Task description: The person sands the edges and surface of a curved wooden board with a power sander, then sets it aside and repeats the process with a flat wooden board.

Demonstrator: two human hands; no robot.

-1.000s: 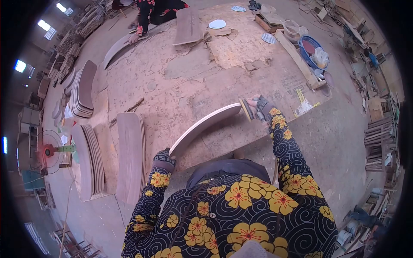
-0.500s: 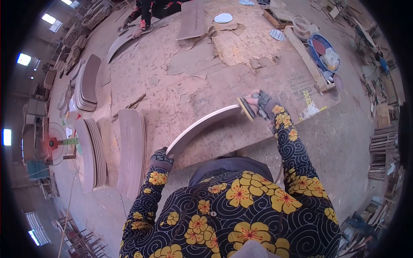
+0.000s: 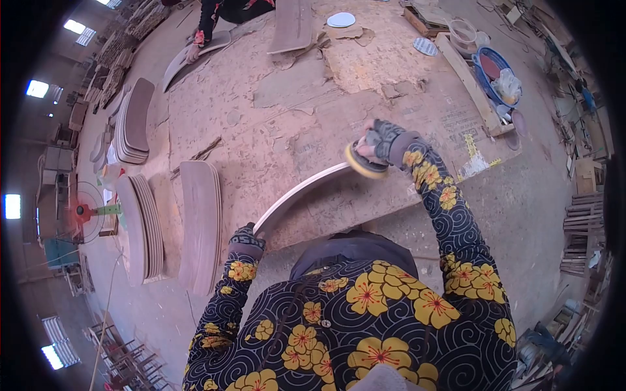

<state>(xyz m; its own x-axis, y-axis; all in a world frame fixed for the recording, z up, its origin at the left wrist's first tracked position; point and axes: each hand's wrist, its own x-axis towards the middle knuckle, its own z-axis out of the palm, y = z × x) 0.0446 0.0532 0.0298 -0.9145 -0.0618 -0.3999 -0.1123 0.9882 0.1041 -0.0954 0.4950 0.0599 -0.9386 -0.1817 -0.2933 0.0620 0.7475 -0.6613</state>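
Note:
A curved wooden panel (image 3: 297, 197) stands on its edge on the worktable (image 3: 274, 140), its pale layered edge facing up. My left hand (image 3: 248, 236), in a dark glove, grips the panel's near left end. At its far right end my right hand (image 3: 381, 142), gloved with bare fingertips, is closed round a round sander (image 3: 365, 163) with a yellowish pad. The tilted pad touches or nearly touches the panel's edge; the exact contact is hard to tell.
Stacks of curved panels stand at left (image 3: 201, 225), (image 3: 140, 228) and farther back (image 3: 134, 124). A fan (image 3: 83, 213) is beyond them. A co-worker's hand (image 3: 192, 53) rests on another panel. A blue basket (image 3: 482, 81) and wooden beam (image 3: 466, 85) lie at right.
My right hand has shifted slightly left and up with the sander, whose pad is now tilted flatter. The panel leans a little differently. The co-worker's hand has moved left along their panel.

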